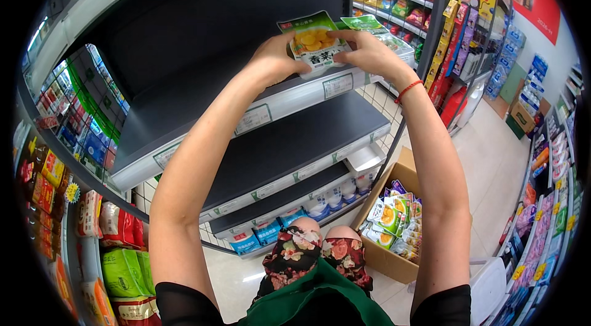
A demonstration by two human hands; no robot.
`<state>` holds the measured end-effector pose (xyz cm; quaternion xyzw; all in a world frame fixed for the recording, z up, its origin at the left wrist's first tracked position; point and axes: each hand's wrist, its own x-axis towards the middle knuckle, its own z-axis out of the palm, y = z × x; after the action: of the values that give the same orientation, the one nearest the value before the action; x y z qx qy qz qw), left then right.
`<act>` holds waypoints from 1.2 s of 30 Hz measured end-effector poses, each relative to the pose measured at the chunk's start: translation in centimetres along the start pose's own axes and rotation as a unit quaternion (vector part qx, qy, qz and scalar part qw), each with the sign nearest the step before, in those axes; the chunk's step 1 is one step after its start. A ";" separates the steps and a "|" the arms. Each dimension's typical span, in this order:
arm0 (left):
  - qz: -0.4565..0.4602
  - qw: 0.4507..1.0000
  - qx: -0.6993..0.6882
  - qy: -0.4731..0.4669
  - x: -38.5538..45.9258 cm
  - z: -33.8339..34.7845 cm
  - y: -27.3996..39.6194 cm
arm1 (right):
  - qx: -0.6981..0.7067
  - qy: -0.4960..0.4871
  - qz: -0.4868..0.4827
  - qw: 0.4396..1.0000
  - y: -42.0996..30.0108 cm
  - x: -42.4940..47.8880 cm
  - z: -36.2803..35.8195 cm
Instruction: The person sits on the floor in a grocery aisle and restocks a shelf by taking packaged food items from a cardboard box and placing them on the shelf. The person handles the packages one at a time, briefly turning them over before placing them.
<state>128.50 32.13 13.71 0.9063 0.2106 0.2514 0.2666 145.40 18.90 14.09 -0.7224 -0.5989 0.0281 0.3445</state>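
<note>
Both my hands hold a green and white food packet (316, 40) at the front edge of the upper metal shelf (184, 109). My left hand (277, 56) grips its left side, thumb at the lower corner and fingers at the upper left. On the packet's right side are the thumb and fingers of my right hand (367, 51), with a red cord around that wrist. Just beyond the right hand, more green and clear packets (367, 24) lie at the shelf's right end. An open cardboard box (390, 266) full of similar packets stands on the floor at the lower right.
Lower shelves (295, 141) have price-label strips; blue and white bags (268, 232) stand on the bottom one. A white tray (366, 158) sits at its right. Wire mesh sides flank the rack. Stocked shelves (545, 233) line the right, bagged goods (122, 270) the left. A white plastic stool (487, 284) is near the box.
</note>
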 end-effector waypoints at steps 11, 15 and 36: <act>-0.054 0.998 0.028 -0.014 -0.2 -0.2 1.0 | 0.007 -0.029 0.023 0.999 0.8 1.0 0.1; -0.040 0.999 0.027 -0.008 -0.1 -0.1 0.8 | 0.012 -0.028 0.032 0.999 0.8 1.3 0.2; 0.061 0.995 0.082 0.011 -2.4 0.4 1.7 | -0.005 0.052 -0.040 0.998 1.1 -1.5 0.6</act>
<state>127.26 29.37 13.57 0.9334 0.1776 0.2593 0.1730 145.65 17.80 12.49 -0.7001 -0.6087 -0.0269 0.3723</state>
